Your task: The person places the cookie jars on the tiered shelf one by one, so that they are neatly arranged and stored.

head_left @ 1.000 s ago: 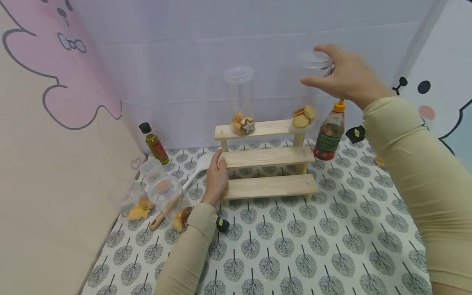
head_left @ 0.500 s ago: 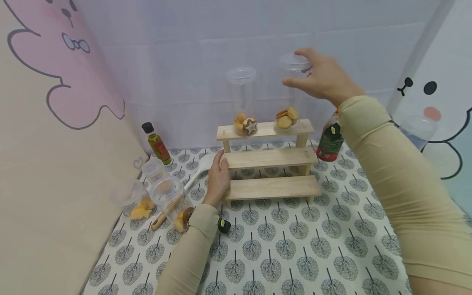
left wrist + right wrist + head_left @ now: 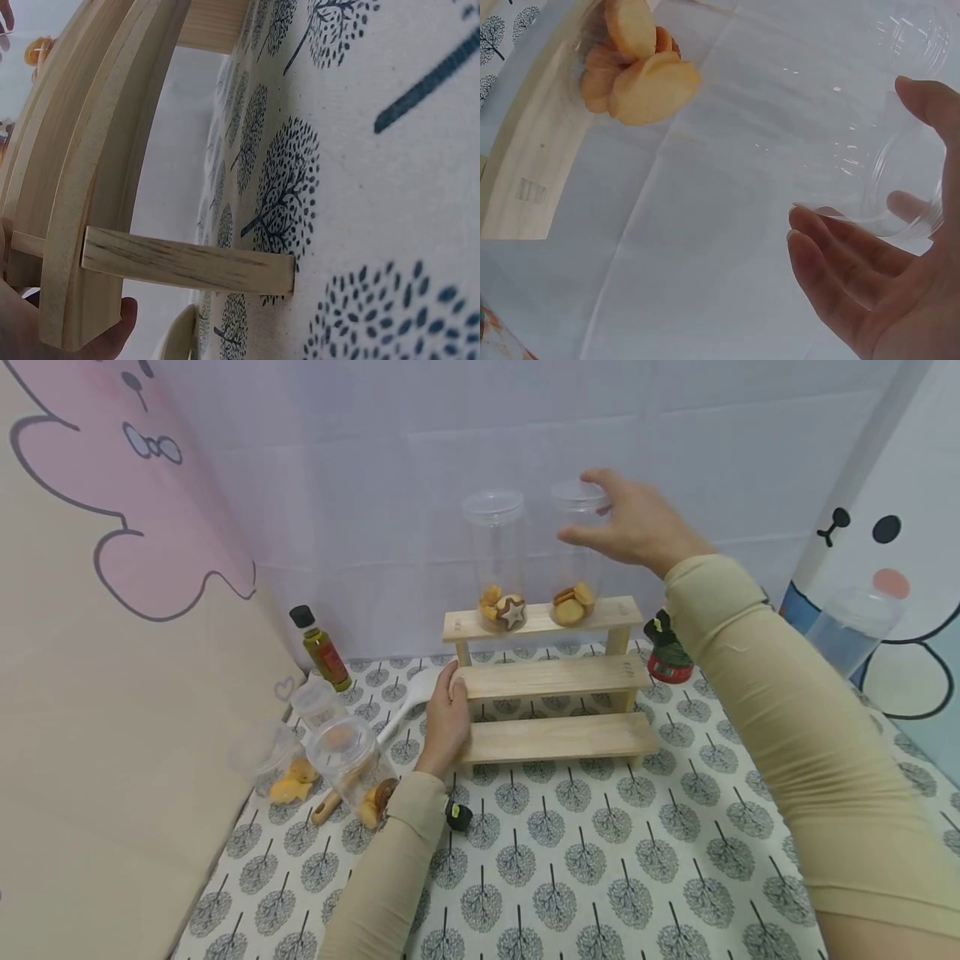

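Note:
In the head view a three-tier wooden rack [image 3: 555, 678] stands on the cloth. My left hand [image 3: 442, 727] grips its left end; the left wrist view shows fingertips [image 3: 124, 322] wrapped round a board's end. My right hand [image 3: 633, 522] holds a tall clear jar [image 3: 576, 556] by its lidded top, thumb on one side and fingers on the other. Round cookies [image 3: 649, 86] lie at the bottom of this jar, which is upright at the top tier. A similar clear jar [image 3: 495, 547] with a star-shaped cookie stands on that tier, just left of it.
Several clear containers, including a wide jar [image 3: 352, 752] with cookies, stand at left beside a white-headed utensil [image 3: 416, 691]. An oil bottle [image 3: 327, 653] is behind them. Right of the rack, a red sauce bottle [image 3: 670, 667] is partly hidden by my arm; another clear jar [image 3: 855, 622] stands farther right.
My right hand has carried the cookie jar leftward along the top tier, closer to the star-cookie jar. My left hand keeps its grip on the rack.

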`<state>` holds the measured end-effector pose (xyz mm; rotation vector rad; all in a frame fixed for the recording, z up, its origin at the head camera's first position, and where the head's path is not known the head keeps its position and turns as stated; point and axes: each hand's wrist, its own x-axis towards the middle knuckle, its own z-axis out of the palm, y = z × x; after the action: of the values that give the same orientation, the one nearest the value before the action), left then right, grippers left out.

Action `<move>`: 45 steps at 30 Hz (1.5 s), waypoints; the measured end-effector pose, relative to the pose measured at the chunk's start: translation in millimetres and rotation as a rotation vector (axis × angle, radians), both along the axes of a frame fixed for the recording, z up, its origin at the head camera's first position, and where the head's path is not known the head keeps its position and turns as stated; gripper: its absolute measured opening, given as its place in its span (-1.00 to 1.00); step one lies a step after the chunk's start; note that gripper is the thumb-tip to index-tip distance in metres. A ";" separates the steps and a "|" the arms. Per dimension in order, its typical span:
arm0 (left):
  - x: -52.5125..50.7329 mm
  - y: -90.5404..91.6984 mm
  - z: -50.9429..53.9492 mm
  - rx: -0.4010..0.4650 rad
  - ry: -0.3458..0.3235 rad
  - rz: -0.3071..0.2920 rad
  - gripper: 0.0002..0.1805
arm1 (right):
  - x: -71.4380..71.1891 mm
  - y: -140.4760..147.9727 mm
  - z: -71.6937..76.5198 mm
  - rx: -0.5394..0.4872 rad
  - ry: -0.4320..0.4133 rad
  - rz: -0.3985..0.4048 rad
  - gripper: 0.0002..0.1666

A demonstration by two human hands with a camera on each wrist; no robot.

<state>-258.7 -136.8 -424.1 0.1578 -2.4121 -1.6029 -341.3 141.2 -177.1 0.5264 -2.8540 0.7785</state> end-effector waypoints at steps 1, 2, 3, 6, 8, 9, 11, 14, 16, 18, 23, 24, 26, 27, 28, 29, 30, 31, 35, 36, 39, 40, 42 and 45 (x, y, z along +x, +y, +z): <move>0.0 -0.1 0.3 -0.002 0.003 0.001 -0.46 | 0.2 -0.4 0.1 0.005 0.005 0.002 0.17; 0.1 -0.2 0.6 -0.004 0.006 0.000 -0.46 | 0.5 -0.9 0.2 0.008 0.008 0.003 0.17; 0.3 -0.1 1.2 -0.007 0.008 -0.001 -0.46 | 0.8 -1.1 0.2 0.012 0.010 0.004 0.17; 0.6 0.2 2.7 -0.012 0.008 0.001 -0.46 | 1.8 -1.1 0.3 0.023 0.015 0.006 0.17; 1.1 0.7 3.6 -0.013 0.006 0.002 -0.46 | 2.2 -0.8 0.4 0.031 0.018 0.007 0.17; 1.4 1.1 3.8 -0.013 0.004 0.003 -0.46 | 2.4 -0.5 0.4 0.035 0.019 0.006 0.17; 1.4 1.5 3.3 -0.012 0.000 0.004 -0.46 | 2.7 0.2 0.5 0.038 0.017 0.006 0.18; 1.4 2.1 2.1 -0.013 0.001 0.004 -0.46 | 3.2 1.4 0.4 0.040 0.003 0.007 0.19; 1.1 2.3 1.7 -0.013 0.007 0.002 -0.46 | 3.6 2.1 0.6 0.040 -0.004 0.009 0.19; 0.6 2.4 1.7 -0.012 0.016 0.001 -0.46 | 3.9 2.7 1.0 0.039 -0.010 0.009 0.19; -0.2 3.0 2.9 -0.003 0.017 -0.004 -0.45 | 4.8 3.0 3.5 0.042 -0.025 0.007 0.21; -0.1 3.0 2.8 -0.001 0.018 -0.004 -0.45 | 4.7 3.2 3.9 0.039 -0.032 0.010 0.23; 0.2 3.2 2.5 0.000 0.016 -0.006 -0.45 | 5.5 4.3 4.7 0.029 -0.041 0.012 0.28; 0.4 3.3 2.2 0.000 0.018 -0.008 -0.45 | 6.1 5.4 4.8 0.022 -0.046 0.010 0.31; 0.5 3.4 1.8 -0.002 0.018 -0.009 -0.45 | 6.9 7.0 5.2 0.015 -0.045 0.006 0.34; 0.7 3.2 1.4 -0.002 0.018 -0.010 -0.45 | 8.0 9.4 5.7 0.005 -0.047 0.001 0.36; 1.0 3.0 1.1 -0.005 0.020 -0.015 -0.45 | 9.7 12.2 5.9 -0.007 -0.047 -0.003 0.38; 1.1 2.7 1.0 -0.007 0.020 -0.017 -0.45 | 12.1 15.5 6.0 -0.014 -0.041 -0.010 0.39; 1.2 0.9 1.7 -0.010 0.026 -0.017 -0.45 | 23.6 36.2 5.8 -0.044 -0.030 -0.039 0.32; 1.0 0.4 2.0 -0.012 0.029 -0.015 -0.45 | 26.8 42.8 5.2 -0.042 -0.027 -0.051 0.28; 0.0 -1.0 2.4 -0.007 0.036 -0.010 -0.45 | 35.8 66.1 2.7 -0.044 -0.025 -0.096 0.16; -0.6 -1.4 2.3 -0.006 0.039 -0.010 -0.45 | 38.7 74.8 1.6 -0.038 -0.026 -0.113 0.13; -1.6 -2.0 1.8 -0.007 0.041 -0.012 -0.46 | 44.5 93.7 -1.7 -0.023 -0.034 -0.146 0.10; -2.0 -3.1 1.2 -0.003 0.024 -0.015 -0.45 | 51.8 124.0 -8.9 0.024 -0.038 -0.191 0.10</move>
<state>-260.7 -139.8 -423.0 0.1196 -2.4033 -1.5977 -289.6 265.2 -186.0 0.2386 -2.8963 0.7294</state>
